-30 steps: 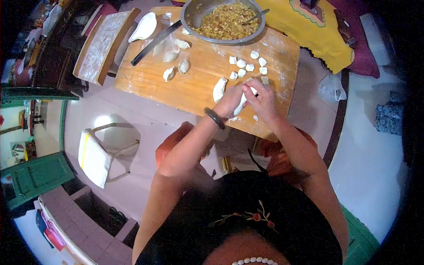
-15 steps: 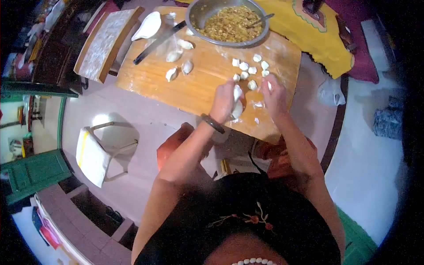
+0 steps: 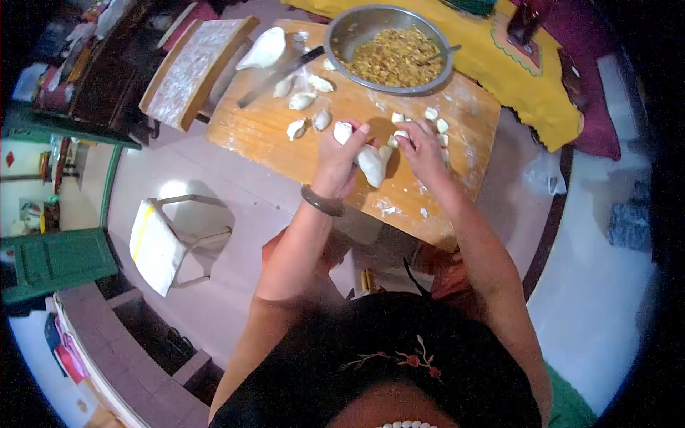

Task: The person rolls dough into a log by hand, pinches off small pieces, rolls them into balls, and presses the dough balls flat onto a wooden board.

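My left hand (image 3: 337, 158) is wrapped around a length of white dough (image 3: 372, 167); one end shows above the thumb, and the thicker end hangs out below toward the board's near edge. To its right, my right hand (image 3: 426, 151) has its thumb and fingers bent around a small dough piece (image 3: 401, 135) at the fingertips. Several more small cut pieces (image 3: 442, 126) lie beside and beyond that hand, some partly hidden by it. Left of my left hand, shaped dumplings (image 3: 301, 101) rest on the floured wooden board (image 3: 275, 151).
A metal bowl of chopped filling (image 3: 399, 53) with a spoon stands at the board's far side. A long dark-handled knife (image 3: 282, 77) and a larger dough lump (image 3: 262, 50) lie at the far left. A floured tray (image 3: 189, 75) and a chair (image 3: 160, 242) are further left.
The view has shifted a little, so the board appears lower and further right. My left hand has moved left with the dough, and my right hand has come in over the small pieces.
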`<state>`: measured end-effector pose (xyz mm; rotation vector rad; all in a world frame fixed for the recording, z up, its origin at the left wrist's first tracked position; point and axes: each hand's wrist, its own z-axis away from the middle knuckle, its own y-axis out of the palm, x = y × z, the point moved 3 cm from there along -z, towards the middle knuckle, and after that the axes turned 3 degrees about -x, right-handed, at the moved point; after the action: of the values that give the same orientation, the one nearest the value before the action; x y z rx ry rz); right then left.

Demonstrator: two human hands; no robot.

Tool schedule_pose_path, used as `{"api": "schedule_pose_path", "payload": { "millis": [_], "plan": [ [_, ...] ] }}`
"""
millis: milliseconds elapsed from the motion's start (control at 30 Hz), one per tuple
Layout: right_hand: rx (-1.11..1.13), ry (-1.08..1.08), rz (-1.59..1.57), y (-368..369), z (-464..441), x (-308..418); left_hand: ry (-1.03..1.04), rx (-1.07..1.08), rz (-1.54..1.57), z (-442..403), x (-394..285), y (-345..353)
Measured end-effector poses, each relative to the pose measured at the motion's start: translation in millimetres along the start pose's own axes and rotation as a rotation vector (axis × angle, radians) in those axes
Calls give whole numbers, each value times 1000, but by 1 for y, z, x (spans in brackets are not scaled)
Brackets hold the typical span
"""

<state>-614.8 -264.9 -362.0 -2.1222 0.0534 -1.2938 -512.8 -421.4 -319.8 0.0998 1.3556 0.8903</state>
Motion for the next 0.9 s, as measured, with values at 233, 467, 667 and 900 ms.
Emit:
{"api": "schedule_pose_path", "payload": {
  "millis": [233,467,667,900],
  "plan": [
    [-7,-267,377,47,-25,-23,135,-18,175,7,-38,2],
    [87,-375,496,41,-14,2,326,20,361,-1,-109,-36],
    [60,-370,502,37,-17,12,448,-52,444,-16,-165,-69],
    [87,-270,411,34,-15,1,714,-190,339,-68,-205,-126]
  ]
}}
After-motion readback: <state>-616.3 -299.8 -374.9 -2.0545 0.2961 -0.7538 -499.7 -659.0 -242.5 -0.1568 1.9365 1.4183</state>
